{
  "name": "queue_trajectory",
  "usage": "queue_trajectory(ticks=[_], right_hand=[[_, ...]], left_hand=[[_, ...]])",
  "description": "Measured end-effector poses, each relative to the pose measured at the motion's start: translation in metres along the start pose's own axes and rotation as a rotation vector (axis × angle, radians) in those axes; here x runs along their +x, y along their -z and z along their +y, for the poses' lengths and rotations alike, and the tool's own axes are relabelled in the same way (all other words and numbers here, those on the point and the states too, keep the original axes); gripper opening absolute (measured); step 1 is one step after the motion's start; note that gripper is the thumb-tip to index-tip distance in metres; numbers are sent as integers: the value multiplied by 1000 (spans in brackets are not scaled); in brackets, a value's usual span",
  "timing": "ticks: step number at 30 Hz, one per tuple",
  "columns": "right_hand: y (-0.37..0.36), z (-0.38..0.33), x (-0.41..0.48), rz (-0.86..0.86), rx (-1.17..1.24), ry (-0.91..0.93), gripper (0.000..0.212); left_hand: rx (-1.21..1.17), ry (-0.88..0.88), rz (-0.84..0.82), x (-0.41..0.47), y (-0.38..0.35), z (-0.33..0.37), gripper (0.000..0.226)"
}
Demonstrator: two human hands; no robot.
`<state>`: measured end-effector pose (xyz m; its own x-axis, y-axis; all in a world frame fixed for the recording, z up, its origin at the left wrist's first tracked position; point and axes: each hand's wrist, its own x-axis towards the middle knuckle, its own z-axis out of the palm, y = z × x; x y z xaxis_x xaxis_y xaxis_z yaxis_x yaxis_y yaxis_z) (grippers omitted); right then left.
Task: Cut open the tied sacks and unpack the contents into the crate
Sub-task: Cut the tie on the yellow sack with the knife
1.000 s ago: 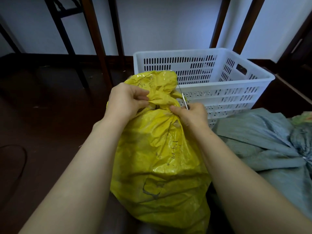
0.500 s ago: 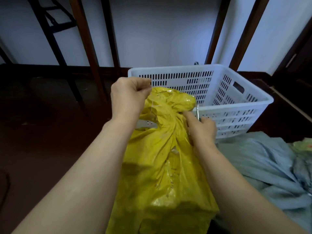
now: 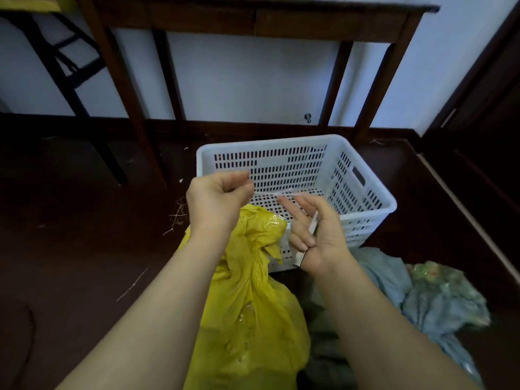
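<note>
Both hands have lifted clear of the sack neck they gripped a moment ago, and a thin tie now stretches between them.

1. Yellow sack [image 3: 247,291]: plastic, crumpled, standing on the floor between the forearms. Neck slack and flopped open, top edge resting against the near wall of the crate.
2. Grey-blue sack [image 3: 439,305]: lying on its side to the right, just beside the yellow one. Bunched end blurred.
3. Left hand [image 3: 218,201]: raised above the yellow sack, fingers curled, thumb and forefinger pinching one end of the pale string [image 3: 270,193].
4. Right hand [image 3: 315,237]: palm up; ring and little fingers curled round a slim metal cutting tool [image 3: 313,225] lying across the palm; index and middle fingers extended toward the string's other end. Contact there cannot be told.
5. White crate [image 3: 267,144]: slotted plastic, on the floor directly behind the yellow sack; visible bottom bare.
6. Dark floor [image 3: 70,249]: bits of straw [image 3: 177,218] left of the crate.
7. Dark wooden table [image 3: 253,15]: against the pale wall, behind the crate.
</note>
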<state>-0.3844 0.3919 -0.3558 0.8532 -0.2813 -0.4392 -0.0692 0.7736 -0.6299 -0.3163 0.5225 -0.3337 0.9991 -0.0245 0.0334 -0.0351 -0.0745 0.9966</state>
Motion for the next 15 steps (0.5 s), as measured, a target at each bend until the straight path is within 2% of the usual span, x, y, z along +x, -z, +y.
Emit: queue_trajectory(ticks=[3,6,8,10,13,15], right_hand=[[-11,-25,-29,56,-39,100,15],[-17,-58,-63,179,-136,157,18],[-13,-87,-88,271,-174,159,20],[-5,-119,-116,346,-226,142,20],[14,-170,-166,463,-304,119,10],[31,-205,-204,551,-334,107,10]], left_hand=[[21,94,-70,-30,-5,26,22],[90,214,-233,-57,-9,63,26],[218,273,-398,-72,-16,95,21],[415,243,-536,-87,-28,129,7],[636,166,-612,-114,-55,177,25],[596,197,-590,-137,-79,207,34]])
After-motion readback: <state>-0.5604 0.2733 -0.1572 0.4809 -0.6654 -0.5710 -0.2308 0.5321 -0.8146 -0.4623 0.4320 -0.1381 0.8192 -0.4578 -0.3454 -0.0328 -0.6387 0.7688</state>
